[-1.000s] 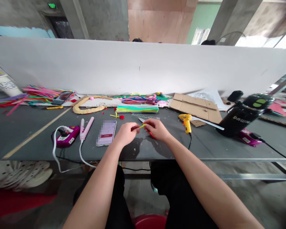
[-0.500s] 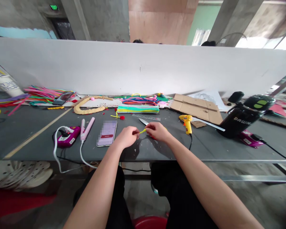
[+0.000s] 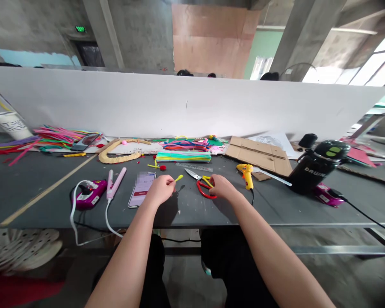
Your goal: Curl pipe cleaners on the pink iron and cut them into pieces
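Note:
My left hand [image 3: 162, 189] pinches a short yellow-green pipe cleaner [image 3: 179, 178], whose free end points up and to the right. My right hand [image 3: 223, 187] is at the red handles of a pair of scissors [image 3: 194, 174] lying on the table, blades toward the upper left. Yellow pipe cleaner pieces [image 3: 207, 179] lie by those handles, close to the right fingertips. The right fingers are curled, and whether they grip a yellow piece or a handle cannot be made out. Beyond the scissors is a clear ruler [image 3: 194, 167].
A phone [image 3: 141, 192], a pink hair straightener [image 3: 116, 182] and a purple power strip [image 3: 91, 194] lie left. A yellow glue gun [image 3: 246, 174], cardboard [image 3: 259, 154] and a black bottle [image 3: 317, 167] stand right. Pipe cleaner bundles [image 3: 183, 157] lie along the white partition [image 3: 179, 107].
My hands have moved apart. The left has drawn left with the yellow-green pipe cleaner; the right has let go of it and moved down to the scissors' handles. The view has tilted up slightly.

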`<act>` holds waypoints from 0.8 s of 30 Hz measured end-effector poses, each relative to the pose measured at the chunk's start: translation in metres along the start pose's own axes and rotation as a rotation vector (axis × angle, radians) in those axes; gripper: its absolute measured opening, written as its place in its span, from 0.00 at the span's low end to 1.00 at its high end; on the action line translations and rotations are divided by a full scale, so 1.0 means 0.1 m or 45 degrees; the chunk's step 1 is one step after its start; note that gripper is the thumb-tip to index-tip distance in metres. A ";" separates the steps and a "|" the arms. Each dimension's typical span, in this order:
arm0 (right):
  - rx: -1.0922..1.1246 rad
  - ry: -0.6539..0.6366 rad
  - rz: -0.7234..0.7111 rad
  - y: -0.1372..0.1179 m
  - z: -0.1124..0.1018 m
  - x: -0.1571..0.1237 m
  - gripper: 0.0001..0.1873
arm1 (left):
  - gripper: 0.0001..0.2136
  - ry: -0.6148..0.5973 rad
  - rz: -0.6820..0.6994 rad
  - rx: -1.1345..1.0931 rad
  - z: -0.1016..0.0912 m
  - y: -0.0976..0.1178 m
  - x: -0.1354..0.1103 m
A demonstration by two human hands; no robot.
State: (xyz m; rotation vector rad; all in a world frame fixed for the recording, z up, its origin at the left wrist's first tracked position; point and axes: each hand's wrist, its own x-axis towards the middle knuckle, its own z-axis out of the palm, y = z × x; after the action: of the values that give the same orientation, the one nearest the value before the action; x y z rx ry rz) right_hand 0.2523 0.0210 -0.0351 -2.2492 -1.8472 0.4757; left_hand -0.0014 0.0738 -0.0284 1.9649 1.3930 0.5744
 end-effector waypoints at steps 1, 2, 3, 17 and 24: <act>-0.017 -0.013 0.035 0.01 -0.02 0.00 0.18 | 0.08 0.069 -0.009 -0.026 -0.01 -0.02 0.04; -0.033 -0.026 0.070 0.03 -0.04 0.01 0.19 | 0.08 0.145 -0.015 -0.055 -0.01 -0.05 0.10; -0.048 -0.035 0.105 0.06 -0.06 0.02 0.18 | 0.08 0.217 -0.011 -0.081 -0.02 -0.08 0.16; 0.205 0.397 -0.217 -0.32 -0.58 0.69 0.12 | 0.12 0.338 0.710 0.004 -0.14 0.46 -0.07; 0.176 0.307 -0.162 -0.45 -0.59 1.72 0.13 | 0.12 -0.195 0.705 0.121 0.24 0.49 -0.62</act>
State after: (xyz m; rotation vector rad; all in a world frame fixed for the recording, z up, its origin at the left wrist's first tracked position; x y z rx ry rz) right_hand 0.2617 0.2015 0.0139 -1.9881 -1.7636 0.2865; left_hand 0.0256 -0.0015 -0.0080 2.4280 0.7870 0.5903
